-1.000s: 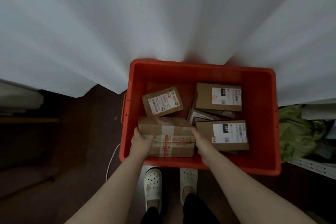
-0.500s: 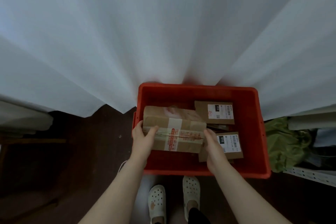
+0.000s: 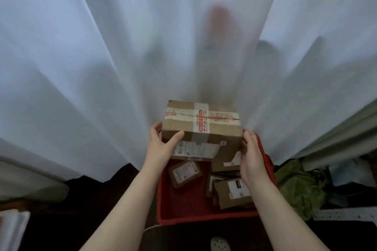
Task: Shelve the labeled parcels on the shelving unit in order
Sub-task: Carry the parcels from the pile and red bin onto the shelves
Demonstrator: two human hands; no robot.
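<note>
I hold a brown cardboard parcel (image 3: 202, 128) with white tape printed in red, lifted above the red crate (image 3: 183, 208). A white shipping label shows on the parcel's near face. My left hand (image 3: 161, 144) grips its left end, thumb over the front face. On the parcel's right end lies my right hand (image 3: 251, 155), fingers around the edge. Inside the crate lie several smaller labeled parcels, one at the left (image 3: 184, 173) and one at the right (image 3: 232, 191). The shelving unit itself is not in view.
A white curtain (image 3: 102, 67) hangs right behind the crate and fills the upper view. Green fabric (image 3: 299, 185) and a white perforated rail (image 3: 344, 214) lie at the right. The floor is dark. My shoe (image 3: 220, 244) shows at the bottom.
Both hands have lifted the taped parcel out of the crate and tipped it so its label faces me. The view has tilted upward.
</note>
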